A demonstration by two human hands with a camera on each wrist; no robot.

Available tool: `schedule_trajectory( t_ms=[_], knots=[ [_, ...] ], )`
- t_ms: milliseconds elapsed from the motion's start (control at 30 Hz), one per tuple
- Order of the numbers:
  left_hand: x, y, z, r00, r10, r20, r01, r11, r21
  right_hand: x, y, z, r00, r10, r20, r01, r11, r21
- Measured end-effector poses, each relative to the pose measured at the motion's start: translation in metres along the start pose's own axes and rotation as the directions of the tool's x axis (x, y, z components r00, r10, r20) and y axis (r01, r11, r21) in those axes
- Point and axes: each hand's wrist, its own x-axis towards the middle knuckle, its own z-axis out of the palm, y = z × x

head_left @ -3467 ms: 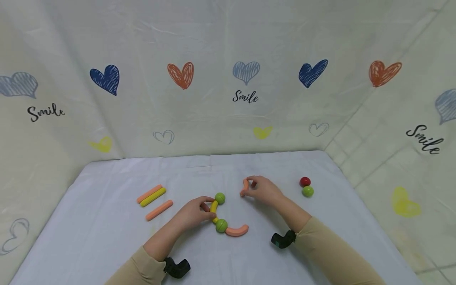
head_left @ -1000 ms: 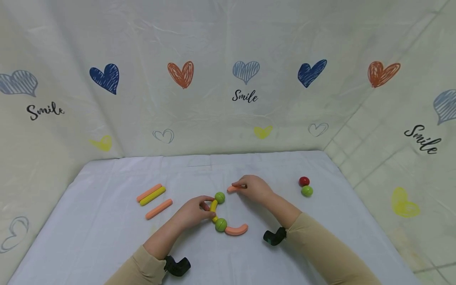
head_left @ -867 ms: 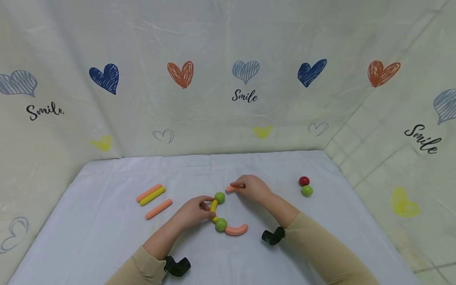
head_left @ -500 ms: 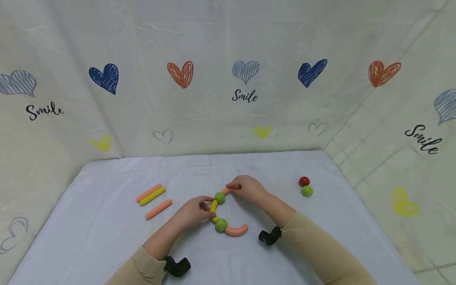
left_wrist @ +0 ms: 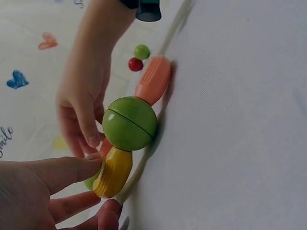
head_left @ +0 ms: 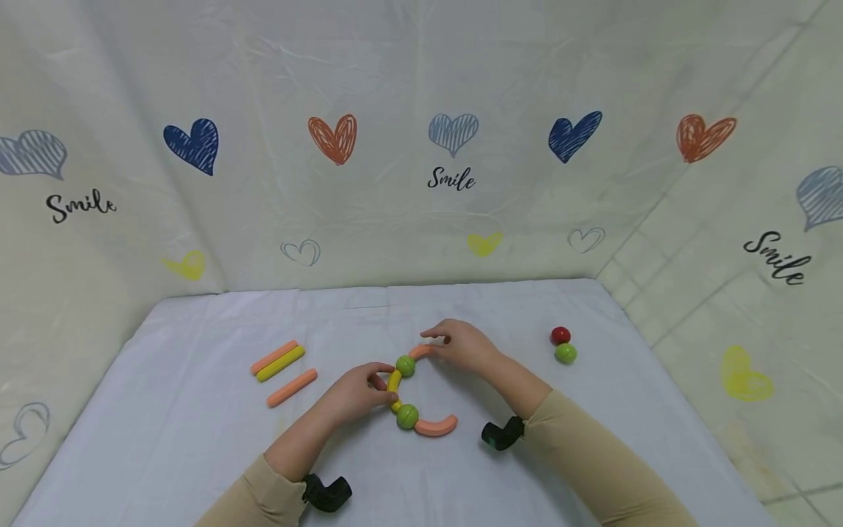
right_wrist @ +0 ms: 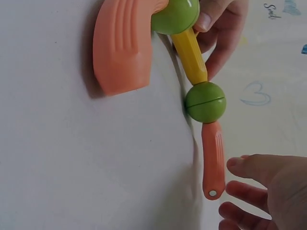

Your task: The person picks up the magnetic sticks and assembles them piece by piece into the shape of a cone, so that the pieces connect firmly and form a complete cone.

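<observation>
While the left hand (head_left: 358, 388) pinches the yellow curved stick (head_left: 393, 385), the right hand (head_left: 464, 345) has its thumb and fingers spread just beside the far peach curved stick (head_left: 419, 352), not gripping it. That stick touches the far green ball (head_left: 405, 366), so this joining step looks nearly done. The near green ball (head_left: 407, 416) and near peach curved stick (head_left: 437, 427) make the chain's other end on the table (head_left: 197, 424). Next probably calls for another ball, maybe the red ball (head_left: 560, 336).
</observation>
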Motion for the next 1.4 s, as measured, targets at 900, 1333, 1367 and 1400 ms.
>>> schedule_trajectory(
  t_ms=[900, 1333, 1367, 1400],
  knots=[
    [0.045, 0.02, -0.003, 0.996, 0.083, 0.027, -0.086, 0.983, 0.164, -0.012, 0.011, 0.017, 0.985, 0.17, 0.007, -0.17, 0.979, 0.11],
    [0.043, 0.022, 0.0, 0.996, 0.09, 0.009, -0.091, 0.983, 0.16, -0.008, 0.015, 0.014, 0.986, 0.165, -0.006, -0.164, 0.983, 0.081],
    [0.042, 0.022, 0.0, 0.996, 0.09, 0.004, -0.089, 0.983, 0.162, -0.007, 0.015, 0.014, 0.988, 0.157, -0.002, -0.156, 0.985, 0.079],
    [0.04, 0.022, 0.001, 0.996, 0.086, -0.002, -0.085, 0.983, 0.162, -0.006, 0.014, 0.013, 0.989, 0.148, 0.004, -0.148, 0.986, 0.077]
  ],
)
